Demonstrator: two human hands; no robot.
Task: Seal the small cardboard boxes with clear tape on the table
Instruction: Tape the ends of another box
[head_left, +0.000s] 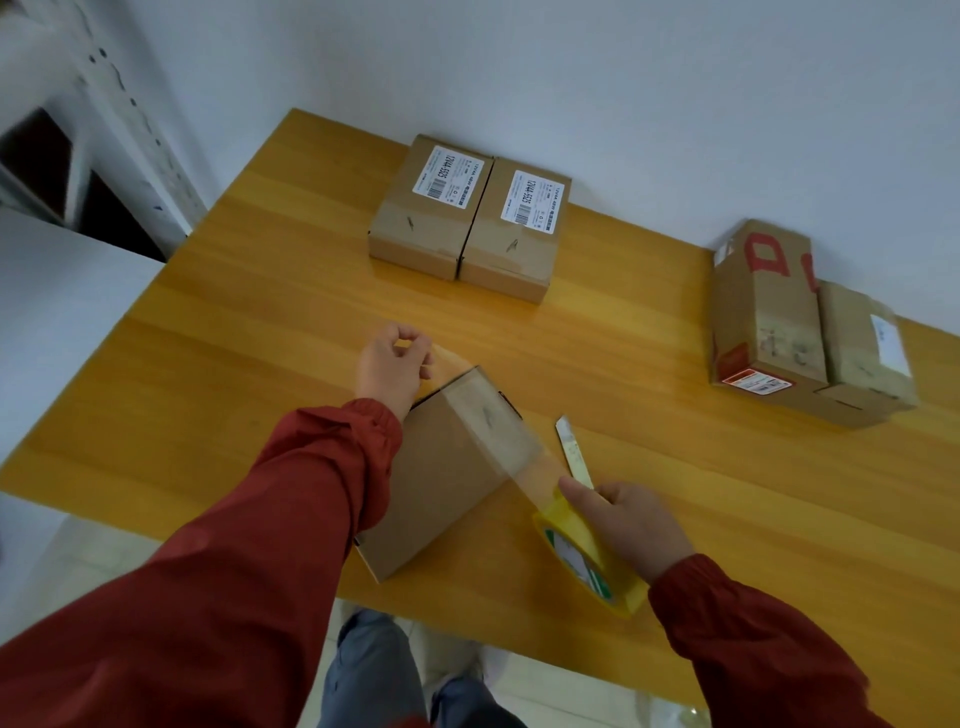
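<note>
Small cardboard box (441, 467) near table (260, 332) front edge, between both hands. Left hand (392, 366) pinched on free tape end just past far side of box; right hand (636, 525) clamped on tape roll (587, 558) at near side. Hands held apart to stretch clear strip (493, 426) taut over top seam. Strip possibly not yet pressed down; glare hides contact. Utility knife (571, 449) parked just beside, likely for cutting.

Open tabletop (249, 332) left and centre; obstacles: paired labelled boxes (467, 218) rear, two boxes (800, 332) right, knife (574, 452) near centre.
</note>
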